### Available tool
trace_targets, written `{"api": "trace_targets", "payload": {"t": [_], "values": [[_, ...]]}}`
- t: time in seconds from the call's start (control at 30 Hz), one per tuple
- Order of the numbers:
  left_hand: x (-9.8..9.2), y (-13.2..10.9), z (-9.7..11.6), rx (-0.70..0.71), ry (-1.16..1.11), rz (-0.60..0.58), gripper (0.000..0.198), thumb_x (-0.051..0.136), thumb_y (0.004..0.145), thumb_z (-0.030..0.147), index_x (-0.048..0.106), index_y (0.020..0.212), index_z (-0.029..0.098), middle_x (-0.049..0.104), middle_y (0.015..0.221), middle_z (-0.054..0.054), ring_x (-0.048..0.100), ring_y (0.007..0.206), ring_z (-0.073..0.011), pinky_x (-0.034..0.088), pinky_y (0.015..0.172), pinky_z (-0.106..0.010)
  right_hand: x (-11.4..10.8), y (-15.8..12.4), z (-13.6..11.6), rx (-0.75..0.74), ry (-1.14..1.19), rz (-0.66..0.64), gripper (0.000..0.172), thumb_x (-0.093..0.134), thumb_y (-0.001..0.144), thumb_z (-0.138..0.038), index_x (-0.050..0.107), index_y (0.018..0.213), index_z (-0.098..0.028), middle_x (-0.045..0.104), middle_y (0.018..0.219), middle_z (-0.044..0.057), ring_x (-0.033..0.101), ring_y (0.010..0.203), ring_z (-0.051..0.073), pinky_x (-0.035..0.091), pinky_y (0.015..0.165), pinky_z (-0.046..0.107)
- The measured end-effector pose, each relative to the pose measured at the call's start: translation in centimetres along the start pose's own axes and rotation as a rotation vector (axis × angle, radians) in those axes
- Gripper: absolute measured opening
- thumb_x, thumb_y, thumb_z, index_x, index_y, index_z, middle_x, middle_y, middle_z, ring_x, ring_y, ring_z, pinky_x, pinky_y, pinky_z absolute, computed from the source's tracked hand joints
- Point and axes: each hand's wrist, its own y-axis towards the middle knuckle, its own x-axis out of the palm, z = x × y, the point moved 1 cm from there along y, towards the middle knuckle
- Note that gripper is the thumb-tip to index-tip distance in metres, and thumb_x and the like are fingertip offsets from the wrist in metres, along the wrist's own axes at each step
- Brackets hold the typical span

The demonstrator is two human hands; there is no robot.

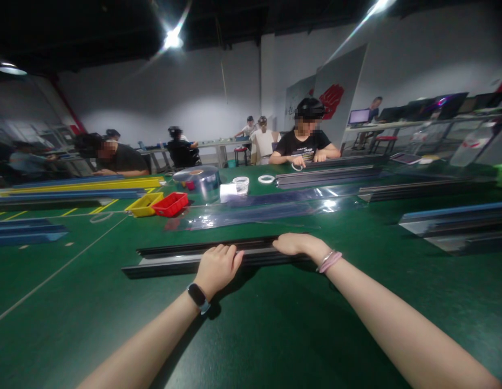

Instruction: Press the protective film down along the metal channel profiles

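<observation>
left hand (217,268): clasped over the near edge of the long black metal channel strip (170,258), fingers curled on top
right hand (296,244): laid palm down on the same strip, gripping it
strip: flat on the green table (275,324), crosswise before the person
beyond: clear plastic film sheet (267,210), red plastic bin (170,204), yellow plastic bin (144,205)

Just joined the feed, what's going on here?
The person has both hands resting on a long dark rail on the green table: left hand near its middle, right hand toward its right end. Clear film, a yellow bin and a red bin lie beyond. Opposite, a co-worker handles similar rails.
</observation>
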Motion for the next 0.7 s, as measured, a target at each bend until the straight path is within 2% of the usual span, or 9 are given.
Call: {"api": "trace_targets", "payload": {"t": [0.2, 0.37, 0.43, 0.53, 0.57, 0.7], "values": [[0.1, 0.0, 0.0, -0.021, -0.013, -0.004, 0.035, 0.030, 0.085, 0.035, 0.052, 0.064, 0.017, 0.054, 0.059, -0.004, 0.048, 0.061, -0.0149, 0.033, 0.059, -0.027, 0.3, 0.2, 0.2, 0.007, -0.065, 0.021, 0.049, 0.021, 0.082, -0.033, 0.055, 0.105, -0.006, 0.052, 0.109, 0.018, 0.054, 0.091, 0.024, 0.040, 0.072, 0.032], [0.4, 0.1, 0.0, -0.010, -0.003, -0.027, 0.036, 0.030, 0.085, 0.035, 0.052, 0.063, 0.017, 0.054, 0.060, -0.004, 0.049, 0.062, -0.0149, 0.033, 0.059, -0.027, 0.9, 0.4, -0.3, -0.028, -0.145, 0.044, 0.039, 0.031, 0.079, -0.026, 0.056, 0.102, -0.007, 0.055, 0.104, 0.019, 0.054, 0.089, 0.026, 0.040, 0.071, 0.037], [0.5, 0.1, 0.1, -0.007, 0.003, -0.044, 0.035, 0.029, 0.085, 0.035, 0.052, 0.064, 0.017, 0.054, 0.061, -0.004, 0.048, 0.063, -0.0154, 0.033, 0.059, -0.028, 0.9, 0.0, -0.9, -0.106, -0.198, 0.086, 0.038, 0.030, 0.079, -0.023, 0.056, 0.100, -0.006, 0.057, 0.100, 0.020, 0.056, 0.085, 0.026, 0.041, 0.068, 0.036], [0.6, 0.2, 0.1, -0.004, 0.003, -0.057, 0.035, 0.029, 0.085, 0.035, 0.052, 0.065, 0.017, 0.054, 0.061, -0.004, 0.048, 0.063, -0.0159, 0.032, 0.059, -0.028, 1.1, -0.5, -2.0, -0.332, -0.253, 0.159, 0.037, 0.026, 0.080, -0.019, 0.057, 0.097, -0.007, 0.060, 0.094, 0.018, 0.058, 0.079, 0.023, 0.041, 0.066, 0.033], [0.6, 0.2, 0.1, -0.004, 0.000, -0.056, 0.035, 0.029, 0.085, 0.035, 0.052, 0.065, 0.017, 0.053, 0.061, -0.004, 0.048, 0.063, -0.0159, 0.033, 0.059, -0.028, 1.2, -0.6, -2.3, -0.365, -0.256, 0.187, 0.038, 0.025, 0.080, -0.019, 0.058, 0.096, -0.007, 0.060, 0.092, 0.017, 0.058, 0.079, 0.023, 0.041, 0.066, 0.032], [0.6, 0.3, 0.1, -0.003, -0.006, -0.046, 0.035, 0.030, 0.084, 0.035, 0.052, 0.064, 0.017, 0.053, 0.060, -0.004, 0.049, 0.063, -0.0158, 0.033, 0.059, -0.028, 1.6, -0.3, -2.7, -0.318, -0.234, 0.198, 0.037, 0.027, 0.081, -0.023, 0.059, 0.093, -0.008, 0.060, 0.093, 0.017, 0.057, 0.082, 0.023, 0.040, 0.068, 0.031]]}}
